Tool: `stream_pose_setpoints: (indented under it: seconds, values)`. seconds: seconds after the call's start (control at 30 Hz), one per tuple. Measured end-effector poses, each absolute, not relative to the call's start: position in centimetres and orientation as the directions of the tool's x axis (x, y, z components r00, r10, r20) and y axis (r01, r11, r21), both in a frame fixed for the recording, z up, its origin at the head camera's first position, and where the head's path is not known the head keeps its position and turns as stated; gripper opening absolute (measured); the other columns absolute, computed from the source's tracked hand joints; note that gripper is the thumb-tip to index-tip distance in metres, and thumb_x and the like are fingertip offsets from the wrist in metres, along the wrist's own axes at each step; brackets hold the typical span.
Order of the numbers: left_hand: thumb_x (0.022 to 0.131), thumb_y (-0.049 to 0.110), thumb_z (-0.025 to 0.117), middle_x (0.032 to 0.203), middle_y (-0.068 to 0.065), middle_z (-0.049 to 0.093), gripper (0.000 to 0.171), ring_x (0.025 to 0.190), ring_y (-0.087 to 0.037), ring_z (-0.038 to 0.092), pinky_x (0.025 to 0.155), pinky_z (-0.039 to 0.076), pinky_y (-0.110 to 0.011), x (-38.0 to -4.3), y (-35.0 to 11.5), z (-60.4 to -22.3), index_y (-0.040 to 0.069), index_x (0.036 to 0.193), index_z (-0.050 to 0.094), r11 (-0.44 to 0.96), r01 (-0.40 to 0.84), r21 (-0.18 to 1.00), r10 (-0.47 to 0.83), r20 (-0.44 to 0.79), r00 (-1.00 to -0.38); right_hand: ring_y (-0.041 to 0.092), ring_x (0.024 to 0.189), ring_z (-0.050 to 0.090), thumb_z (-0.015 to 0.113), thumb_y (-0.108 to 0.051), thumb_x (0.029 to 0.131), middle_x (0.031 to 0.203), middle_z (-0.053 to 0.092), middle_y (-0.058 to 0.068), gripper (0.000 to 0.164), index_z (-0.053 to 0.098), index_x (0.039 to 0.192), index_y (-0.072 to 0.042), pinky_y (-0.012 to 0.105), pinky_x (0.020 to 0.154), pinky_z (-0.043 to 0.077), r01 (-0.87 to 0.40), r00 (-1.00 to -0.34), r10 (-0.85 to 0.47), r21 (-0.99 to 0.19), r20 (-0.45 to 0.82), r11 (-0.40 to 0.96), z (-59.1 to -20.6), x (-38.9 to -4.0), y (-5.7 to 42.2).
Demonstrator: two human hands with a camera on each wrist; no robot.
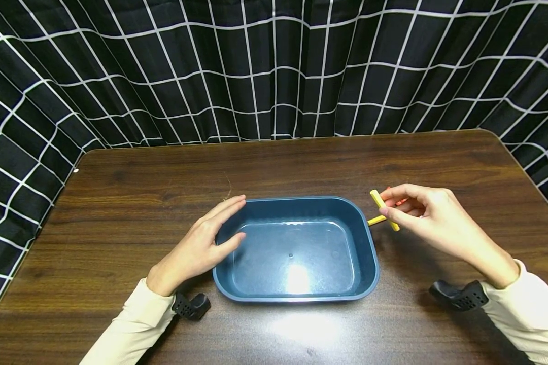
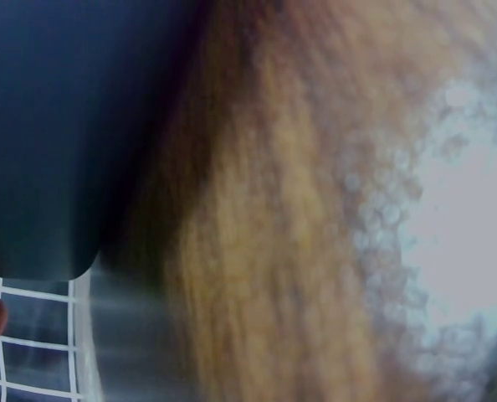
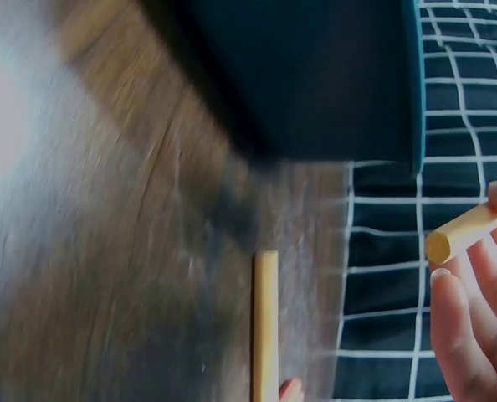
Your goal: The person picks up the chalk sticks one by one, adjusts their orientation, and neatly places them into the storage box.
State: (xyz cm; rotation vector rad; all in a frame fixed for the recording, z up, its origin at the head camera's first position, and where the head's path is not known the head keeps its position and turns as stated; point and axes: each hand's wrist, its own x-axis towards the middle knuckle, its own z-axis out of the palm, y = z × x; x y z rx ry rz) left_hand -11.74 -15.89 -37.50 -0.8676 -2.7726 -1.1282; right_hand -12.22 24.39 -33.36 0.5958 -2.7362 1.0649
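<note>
A blue rectangular plastic bin (image 1: 297, 299) stands on the table. My left hand (image 1: 196, 248) is at its left rim, fingers extended and thumb over the inside. Just right of the bin, my right hand (image 1: 431, 215) pinches a short yellow stick (image 1: 378, 198) between thumb and fingers, above the table. The stick's round end shows in the right wrist view. A second yellow stick (image 3: 266, 327) lies on the table beside the bin, partly hidden by my hand in the head view. Something orange-red (image 3: 291, 390) shows next to it, mostly hidden.
The brown wood-grain table (image 1: 132, 213) ends at a back edge against a black curtain (image 1: 287, 76) with white grid lines. Black bands (image 1: 192, 306) sit on both wrists. A bright light glare lies on the table's front part.
</note>
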Motion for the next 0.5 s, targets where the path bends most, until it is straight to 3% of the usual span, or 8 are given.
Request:
stream_pose_setpoints:
  seconds: [0.2,0.5]
  values:
    - [0.093,0.019,0.068,0.156,-0.01,0.042,0.06,0.146,-0.023,0.039,0.119,0.033,-0.046,-11.8,-15.9,-37.5,0.004,0.147,0.045,0.582,0.507,0.636,0.487,0.227,-0.843,-0.003,0.07,0.066,0.076,-0.008,0.086,0.084,0.071,-0.011,0.024,0.072,0.109,-0.007,0.013,0.059,0.054,-0.315,-0.948,-0.255,-0.7,0.192,0.641,-32.7,-11.9,23.8]
    - [0.093,0.021,0.068,0.156,-0.008,0.042,0.061,0.146,-0.022,0.038,0.119,0.033,-0.045,-11.7,-16.0,-37.5,0.005,0.148,0.045,0.587,0.508,0.631,0.486,0.227,-0.844,-0.003,0.073,0.067,0.077,-0.011,0.086,0.092,0.075,0.01,0.026,0.072,0.111,-0.007,0.014,0.06,0.054,-0.325,-0.943,-0.277,-0.705,0.187,0.631,-32.0,-11.5,22.4]
